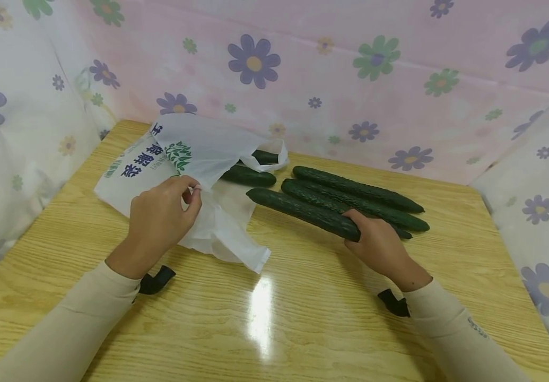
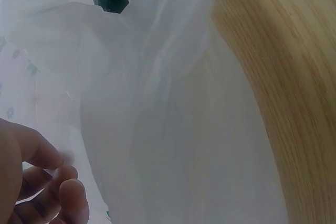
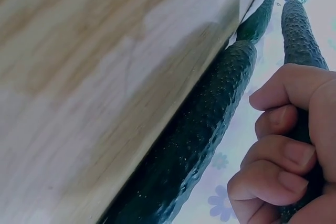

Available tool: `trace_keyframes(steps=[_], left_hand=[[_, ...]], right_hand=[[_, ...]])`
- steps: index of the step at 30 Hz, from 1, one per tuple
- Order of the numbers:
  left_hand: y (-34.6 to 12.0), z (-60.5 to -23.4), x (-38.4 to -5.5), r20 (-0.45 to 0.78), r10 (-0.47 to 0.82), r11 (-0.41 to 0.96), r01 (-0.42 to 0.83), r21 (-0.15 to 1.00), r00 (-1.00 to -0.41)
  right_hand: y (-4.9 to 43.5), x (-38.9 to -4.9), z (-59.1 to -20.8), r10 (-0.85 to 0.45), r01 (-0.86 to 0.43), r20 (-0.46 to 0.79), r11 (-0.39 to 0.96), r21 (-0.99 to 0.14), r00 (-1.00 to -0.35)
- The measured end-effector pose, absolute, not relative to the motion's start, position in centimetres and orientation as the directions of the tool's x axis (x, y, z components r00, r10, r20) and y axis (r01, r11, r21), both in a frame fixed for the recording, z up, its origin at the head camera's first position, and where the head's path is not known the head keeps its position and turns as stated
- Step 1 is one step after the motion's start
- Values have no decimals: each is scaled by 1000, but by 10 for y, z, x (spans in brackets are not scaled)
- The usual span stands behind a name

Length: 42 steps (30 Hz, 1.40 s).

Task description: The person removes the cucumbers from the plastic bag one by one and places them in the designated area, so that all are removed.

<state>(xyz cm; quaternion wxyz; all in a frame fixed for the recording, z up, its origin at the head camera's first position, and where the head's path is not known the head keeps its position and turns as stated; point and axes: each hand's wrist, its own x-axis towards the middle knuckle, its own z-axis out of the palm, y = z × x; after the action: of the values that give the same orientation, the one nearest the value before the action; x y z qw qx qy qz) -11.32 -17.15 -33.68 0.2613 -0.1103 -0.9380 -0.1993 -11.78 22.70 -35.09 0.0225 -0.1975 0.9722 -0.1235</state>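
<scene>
My left hand (image 1: 164, 207) pinches the edge of a white plastic bag (image 1: 126, 196) between thumb and forefinger, holding its mouth up. The bag lies on its side at the left, printed with blue characters and a green leafy tree. Inside its mouth the ends of cucumbers (image 1: 250, 176) show, their other ends hidden by the plastic. My right hand (image 1: 379, 244) grips one dark green cucumber (image 1: 298, 208) near its right end, its left tip pointing at the bag's opening. Behind it, more cucumbers (image 1: 357, 187) lie side by side on the table. In the right wrist view, fingers (image 3: 283, 153) wrap round the held cucumber (image 3: 302, 35).
The wood-grain table (image 1: 198, 329) carries everything, with a bright reflection near its front middle. A flower-patterned cloth (image 1: 312, 79) hangs along the back and both sides. Black straps (image 1: 156, 280) show at both wrists.
</scene>
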Motion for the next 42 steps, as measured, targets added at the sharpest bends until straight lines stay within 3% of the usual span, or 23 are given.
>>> trace_keyframes(steps=[42], left_hand=[[-173,-338,-114,537,106,895,316,315,-837]], right_hand=[[266,-128,-359,-359,-291,-165,897,-333,-918]])
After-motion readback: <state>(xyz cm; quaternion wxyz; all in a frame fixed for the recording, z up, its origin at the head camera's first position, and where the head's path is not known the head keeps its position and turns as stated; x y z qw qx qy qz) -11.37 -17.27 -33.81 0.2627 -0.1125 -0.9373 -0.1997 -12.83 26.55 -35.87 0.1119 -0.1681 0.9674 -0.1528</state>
